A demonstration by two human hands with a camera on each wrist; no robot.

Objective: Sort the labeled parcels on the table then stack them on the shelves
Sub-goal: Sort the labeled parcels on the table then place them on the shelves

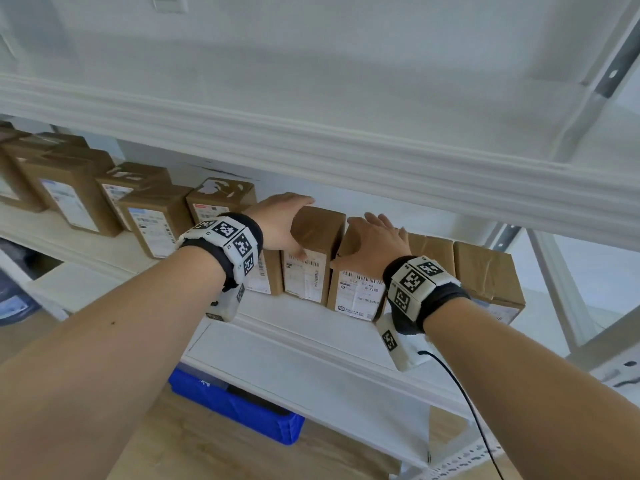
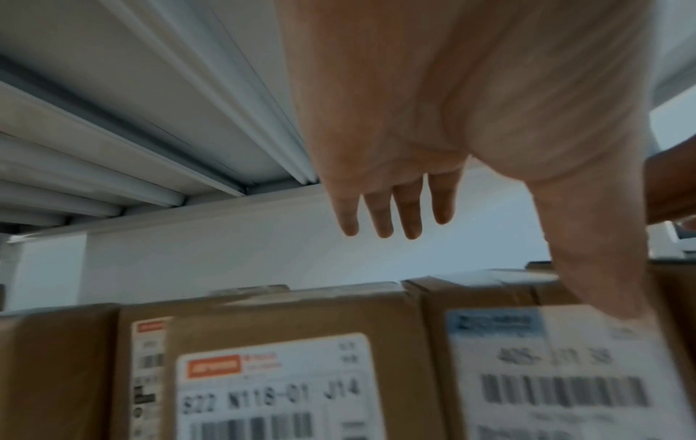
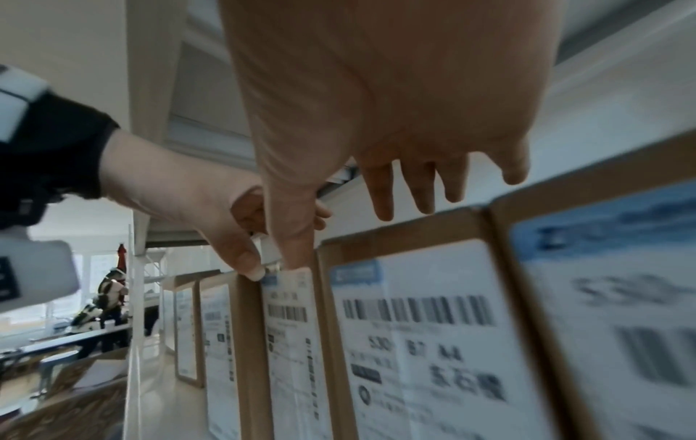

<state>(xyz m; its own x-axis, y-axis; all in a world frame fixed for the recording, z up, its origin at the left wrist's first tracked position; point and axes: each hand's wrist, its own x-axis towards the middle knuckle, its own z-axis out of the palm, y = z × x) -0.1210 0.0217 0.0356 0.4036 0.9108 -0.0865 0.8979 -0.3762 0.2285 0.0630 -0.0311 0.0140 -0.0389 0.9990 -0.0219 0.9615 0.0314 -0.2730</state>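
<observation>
Two hands reach into a white metal shelf [image 1: 304, 327] where brown cardboard parcels stand upright in a row, their printed labels facing outward. The left hand [image 1: 277, 223] lies over the top of one parcel [image 1: 313, 254], fingers straight across its top and thumb down on the front at the upper edge of the label; the grip is wide and flat, not curled round anything. The right hand [image 1: 375, 242] rests on the top of the next parcel [image 1: 356, 289] to the right, fingers spread and straight, the grip likewise wide. These two parcels stand side by side, touching or nearly so.

From the left wrist, a parcel label [image 2: 275, 387] with an orange logo block reads "S22 N118-01 J14" above a barcode; the label beside it has a blue header and blurred digits. From the right wrist, the label [image 3: 421, 342] under the right hand has a blue header, a barcode, "530 B7 A4" and large Chinese characters too blurred to read surely.

More parcels [image 1: 72, 195] line the shelf to the left, and another [image 1: 488, 282] stands to the right. A blue plastic bin [image 1: 239, 407] sits on the floor under the shelf. Both wrists carry bands with black-and-white square markers [image 1: 228, 233].
</observation>
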